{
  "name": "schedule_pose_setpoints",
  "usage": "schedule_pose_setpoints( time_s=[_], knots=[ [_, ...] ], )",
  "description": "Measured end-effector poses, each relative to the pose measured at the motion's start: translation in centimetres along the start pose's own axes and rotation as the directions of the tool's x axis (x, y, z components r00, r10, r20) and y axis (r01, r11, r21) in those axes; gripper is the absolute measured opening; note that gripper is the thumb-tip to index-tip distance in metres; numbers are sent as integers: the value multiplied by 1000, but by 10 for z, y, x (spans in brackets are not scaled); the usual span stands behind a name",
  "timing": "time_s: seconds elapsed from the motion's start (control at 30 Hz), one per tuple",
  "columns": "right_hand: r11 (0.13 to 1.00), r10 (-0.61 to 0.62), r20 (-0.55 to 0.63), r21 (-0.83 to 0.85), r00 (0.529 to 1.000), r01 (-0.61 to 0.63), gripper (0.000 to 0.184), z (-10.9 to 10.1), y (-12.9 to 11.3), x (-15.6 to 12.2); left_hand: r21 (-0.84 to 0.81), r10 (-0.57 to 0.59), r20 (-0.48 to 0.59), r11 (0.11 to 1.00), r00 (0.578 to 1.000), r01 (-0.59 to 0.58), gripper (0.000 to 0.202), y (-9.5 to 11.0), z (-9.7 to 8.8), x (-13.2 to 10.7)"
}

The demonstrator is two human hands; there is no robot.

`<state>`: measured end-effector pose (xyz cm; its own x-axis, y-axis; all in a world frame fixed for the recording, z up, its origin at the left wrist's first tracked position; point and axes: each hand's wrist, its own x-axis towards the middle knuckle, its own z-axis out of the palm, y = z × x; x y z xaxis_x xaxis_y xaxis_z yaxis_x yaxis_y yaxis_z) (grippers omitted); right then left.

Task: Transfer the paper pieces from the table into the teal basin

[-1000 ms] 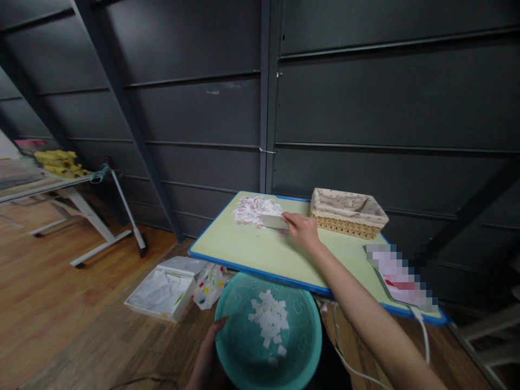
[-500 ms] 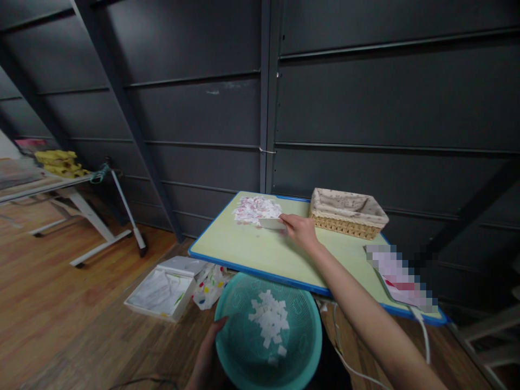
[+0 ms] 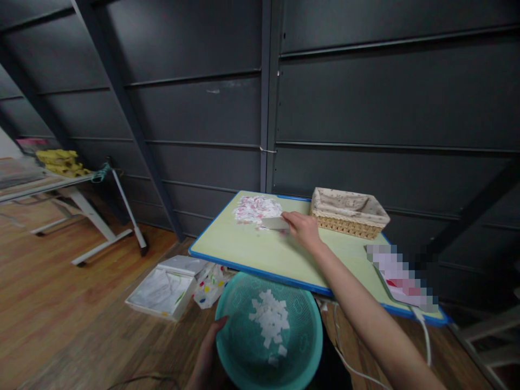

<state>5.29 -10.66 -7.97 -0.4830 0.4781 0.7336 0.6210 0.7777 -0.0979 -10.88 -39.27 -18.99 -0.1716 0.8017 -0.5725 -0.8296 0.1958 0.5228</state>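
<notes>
My right hand (image 3: 303, 230) reaches over the table and pinches a flat white card (image 3: 275, 222) by its right end, fingers closed. The card stands on edge along the near right side of a spread of white and pinkish scraps (image 3: 257, 209). My left hand (image 3: 213, 338) grips the left rim of a teal plastic colander (image 3: 300, 355), thumb over the edge and the other fingers hidden beneath. Several small white square pieces (image 3: 270, 319) lie in a heap inside the colander, which sits below the table's front edge.
The pale yellow table (image 3: 244, 244) has a blue edge. On it stand a cloth-lined wicker basket (image 3: 345, 222) and a blurred-out flat device (image 3: 400, 276) with a white cable. A white box (image 3: 158, 295) and a spotted plastic bag (image 3: 211, 284) sit at left. A dark panelled wall (image 3: 203, 119) rises behind.
My right hand and the white card have shifted very slightly to the right at the scraps' edge. My left hand and the colander stay in place.
</notes>
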Motion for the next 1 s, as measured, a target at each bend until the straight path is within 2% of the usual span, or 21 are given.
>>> schedule_pose_setpoints(
  time_s=[0.1,0.3,0.5,0.63,0.8,1.0],
  knots=[
    [997,23,-24,74,999,-21,29,0,0,1,7,-6,-12,1000,1000,6,86,-1,-1,0],
    [980,150,-139,148,979,-129,30,1,4,4,-38,-20,-14,999,1000,19,66,3,2,-1],
    [993,72,-63,100,995,-65,28,2,2,2,13,19,-48,1000,999,-18,57,5,4,-4],
    [991,99,-70,98,993,-92,28,1,1,2,28,62,-85,998,994,-60,63,4,2,-3],
    [990,106,-52,104,993,-100,28,0,1,3,27,13,-60,1000,998,-11,78,5,5,-2],
    [985,129,-62,123,990,-121,28,0,-1,4,57,35,-69,998,997,-31,90,3,4,-2]
  ],
)
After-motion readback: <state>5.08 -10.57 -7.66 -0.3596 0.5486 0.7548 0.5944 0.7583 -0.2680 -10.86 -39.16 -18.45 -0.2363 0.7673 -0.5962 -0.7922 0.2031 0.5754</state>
